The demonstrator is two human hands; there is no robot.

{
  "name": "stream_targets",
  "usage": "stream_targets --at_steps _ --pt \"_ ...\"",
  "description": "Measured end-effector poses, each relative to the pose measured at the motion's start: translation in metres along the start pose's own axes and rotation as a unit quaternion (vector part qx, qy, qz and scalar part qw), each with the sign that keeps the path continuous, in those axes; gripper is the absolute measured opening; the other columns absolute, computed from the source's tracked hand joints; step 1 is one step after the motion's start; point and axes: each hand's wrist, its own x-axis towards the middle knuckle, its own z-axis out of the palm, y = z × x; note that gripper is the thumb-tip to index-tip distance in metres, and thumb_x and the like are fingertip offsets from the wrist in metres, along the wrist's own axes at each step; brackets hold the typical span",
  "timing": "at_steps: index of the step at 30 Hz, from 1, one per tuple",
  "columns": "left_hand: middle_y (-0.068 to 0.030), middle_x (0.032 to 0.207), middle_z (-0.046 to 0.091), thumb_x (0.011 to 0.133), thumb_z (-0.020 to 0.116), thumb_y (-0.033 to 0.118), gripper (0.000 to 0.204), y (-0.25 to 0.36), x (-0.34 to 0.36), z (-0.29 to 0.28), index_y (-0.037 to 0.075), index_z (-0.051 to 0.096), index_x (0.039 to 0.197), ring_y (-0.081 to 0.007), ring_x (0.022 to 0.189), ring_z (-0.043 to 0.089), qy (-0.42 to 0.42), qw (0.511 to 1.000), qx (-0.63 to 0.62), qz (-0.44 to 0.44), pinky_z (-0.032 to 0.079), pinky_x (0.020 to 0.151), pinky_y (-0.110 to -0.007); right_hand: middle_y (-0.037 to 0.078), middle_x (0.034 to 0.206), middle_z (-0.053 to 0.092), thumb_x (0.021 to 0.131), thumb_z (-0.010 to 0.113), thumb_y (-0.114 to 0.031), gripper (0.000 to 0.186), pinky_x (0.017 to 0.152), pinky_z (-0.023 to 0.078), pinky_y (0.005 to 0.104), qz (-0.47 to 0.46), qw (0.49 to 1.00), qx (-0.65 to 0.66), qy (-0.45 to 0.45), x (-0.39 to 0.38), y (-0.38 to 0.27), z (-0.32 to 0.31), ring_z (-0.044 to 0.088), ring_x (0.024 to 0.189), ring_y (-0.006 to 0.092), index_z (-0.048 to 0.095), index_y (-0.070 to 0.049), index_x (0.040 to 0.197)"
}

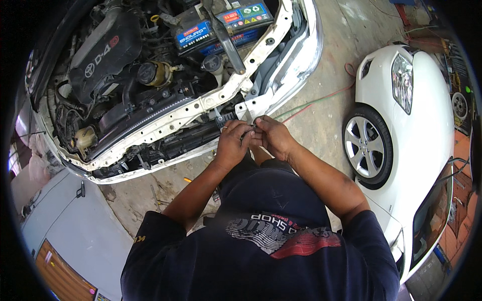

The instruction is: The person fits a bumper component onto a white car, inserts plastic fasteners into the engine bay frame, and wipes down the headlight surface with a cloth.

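Close together in front of my body, my left hand (233, 144) and my right hand (274, 136) meet with their fingertips pinched. Whatever lies between them is too small and hidden to make out. Both are beside the front of an opened car, just below the inner end of its headlight (292, 59). The car's white front crossmember (193, 111) runs to the left of my hands, its bumper cover apparently off. A dark slotted part (227, 117) sits just past my left fingers.
Behind the crossmember lie the engine cover (106, 57), a reservoir cap (147, 73) and a battery (221, 35). A white car (424, 100) with a silver wheel (365, 143) stands on my right. Red and green hoses (321, 96) cross the concrete floor. A grey-white car panel (75, 215) is at lower left.
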Motion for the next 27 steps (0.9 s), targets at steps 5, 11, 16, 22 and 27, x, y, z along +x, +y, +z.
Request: stream_targets --at_steps 5,11,16,22,27 --pt "-0.0179 0.099 0.068 0.097 0.064 0.015 0.016 -0.022 -0.004 0.011 -0.001 0.067 0.102 -0.0342 0.092 0.067 0.08 0.98 -0.097 -0.155 0.052 0.083 -0.041 0.011 0.103 0.064 0.11 0.045 -0.02 0.02 0.084 0.057 0.0377 -0.016 0.996 -0.066 0.053 -0.002 -0.012 0.009 0.066 0.088 0.0225 0.05 -0.002 0.117" --pt "-0.0067 0.099 0.074 0.103 0.061 0.023 0.021 -0.106 0.008 0.025 0.005 0.067 0.112 -0.0201 0.089 0.069 0.074 0.821 -0.36 -0.436 0.051 0.084 -0.036 0.008 0.097 0.066 0.103 0.06 -0.012 0.01 0.076 0.058 0.0301 -0.083 0.976 -0.18 0.091 0.005 -0.014 -0.034 0.067 0.079 0.0165 0.059 -0.003 0.108" --pt "-0.0064 0.116 0.07 0.105 0.059 0.024 0.032 -0.128 0.061 0.039 0.006 0.061 0.132 -0.0192 0.105 0.067 -0.033 0.765 -0.488 -0.418 0.051 0.094 -0.037 0.007 0.095 0.067 0.101 0.062 -0.009 0.013 0.077 0.058 0.0296 -0.08 0.97 -0.201 0.112 0.001 -0.013 -0.047 0.067 0.08 0.0163 0.061 -0.001 0.111" --pt "-0.0092 0.117 0.071 0.106 0.054 0.019 0.028 -0.142 0.079 0.054 0.003 0.061 0.128 -0.02 0.106 0.068 -0.153 0.673 -0.557 -0.462 0.053 0.097 -0.036 0.008 0.099 0.069 0.099 0.064 -0.004 0.015 0.08 0.058 0.0295 -0.119 0.966 -0.206 0.104 0.006 -0.007 -0.055 0.068 0.083 0.016 0.061 0.0 0.113" --pt "-0.0134 0.121 0.069 0.104 0.054 0.017 0.032 -0.157 0.074 0.058 0.002 0.056 0.133 -0.0244 0.108 0.07 -0.168 0.668 -0.589 -0.422 0.058 0.093 -0.039 0.008 0.098 0.07 0.097 0.064 0.0 0.016 0.08 0.056 0.0284 -0.151 0.939 -0.285 0.117 0.019 -0.012 -0.051 0.068 0.086 0.0149 0.061 0.003 0.113"
